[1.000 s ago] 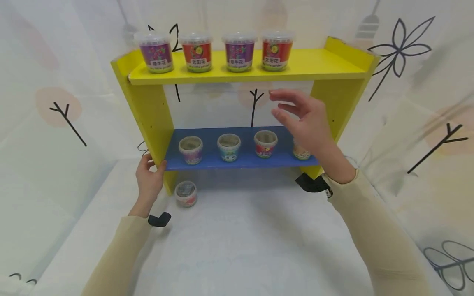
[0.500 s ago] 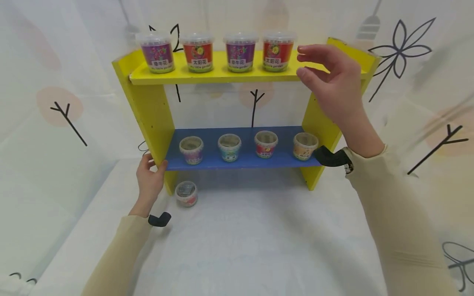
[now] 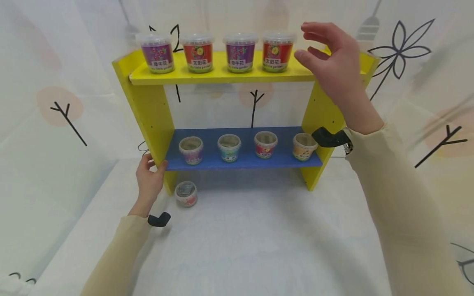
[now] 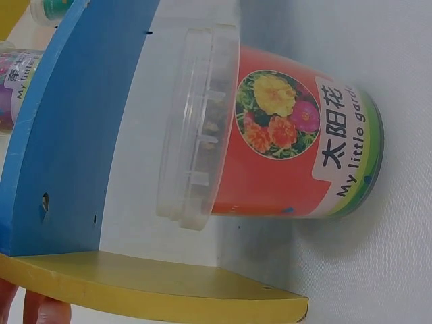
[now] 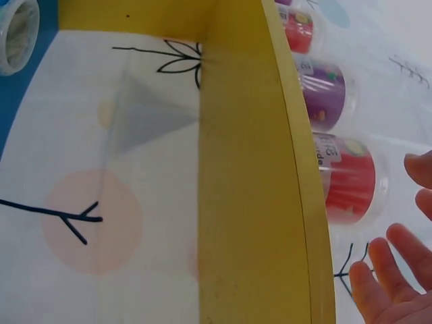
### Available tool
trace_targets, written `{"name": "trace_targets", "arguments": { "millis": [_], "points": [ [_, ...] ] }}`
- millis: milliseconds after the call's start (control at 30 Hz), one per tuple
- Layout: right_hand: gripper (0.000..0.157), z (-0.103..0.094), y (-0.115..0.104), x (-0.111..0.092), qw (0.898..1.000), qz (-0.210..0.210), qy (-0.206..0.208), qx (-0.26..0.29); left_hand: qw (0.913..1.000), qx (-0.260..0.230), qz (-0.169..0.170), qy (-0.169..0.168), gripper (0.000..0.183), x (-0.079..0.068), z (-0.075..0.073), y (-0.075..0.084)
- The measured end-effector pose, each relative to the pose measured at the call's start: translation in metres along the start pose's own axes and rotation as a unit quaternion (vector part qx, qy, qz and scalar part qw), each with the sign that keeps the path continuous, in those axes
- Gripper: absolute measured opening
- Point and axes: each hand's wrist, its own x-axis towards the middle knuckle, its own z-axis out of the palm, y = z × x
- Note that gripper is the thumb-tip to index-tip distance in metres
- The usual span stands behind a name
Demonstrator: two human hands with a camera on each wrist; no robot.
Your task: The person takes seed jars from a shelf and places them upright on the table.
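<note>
My left hand (image 3: 149,181) grips the left side panel of a yellow and blue shelf (image 3: 146,109), thumb at the front edge. In the left wrist view, fingertips (image 4: 47,312) show beside the yellow panel. My right hand (image 3: 335,65) is raised at the right end of the top board, fingers loosely bent, holding nothing. A red lidded plastic cup (image 3: 275,55) is nearest to it, with a gap between them. Left of that cup stand a purple cup (image 3: 240,55), a red cup (image 3: 197,55) and another purple cup (image 3: 158,56).
Several lidless-looking small cups, such as an orange one (image 3: 303,152), line the blue lower board (image 3: 244,164). A red lidded cup (image 3: 186,194) stands on the white table (image 3: 237,238) below. Printed white cloth (image 3: 55,172) hangs around.
My right hand has moved up and to the right, from in front of the shelf's middle opening to the top board's right end. My left hand has stayed on the side panel.
</note>
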Motion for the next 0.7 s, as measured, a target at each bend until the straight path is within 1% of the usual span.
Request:
{"name": "trace_targets", "arguments": {
  "millis": [167, 333, 433, 567, 700],
  "points": [
    [0.052, 0.005, -0.001, 0.009, 0.999, 0.015, -0.027, -0.026, 1.0000, 0.003, 0.002, 0.000, 0.043, 0.001, 0.000, -0.001],
    [0.057, 0.009, -0.001, 0.015, 0.996, 0.041, -0.063, -0.053, 1.0000, 0.007, 0.005, 0.001, 0.042, 0.001, 0.001, -0.003],
    [0.060, 0.011, 0.000, 0.016, 0.993, 0.058, -0.080, -0.058, 1.0000, 0.007, 0.004, 0.002, 0.042, 0.001, 0.001, -0.004],
    [0.059, 0.014, 0.001, 0.017, 0.991, 0.083, -0.087, -0.055, 1.0000, 0.005, 0.004, 0.002, 0.042, 0.001, 0.001, -0.003],
    [0.056, 0.017, 0.001, 0.016, 0.991, 0.097, -0.078, -0.048, 1.0000, 0.006, 0.005, 0.002, 0.042, 0.001, 0.001, -0.003]
  ]
}}
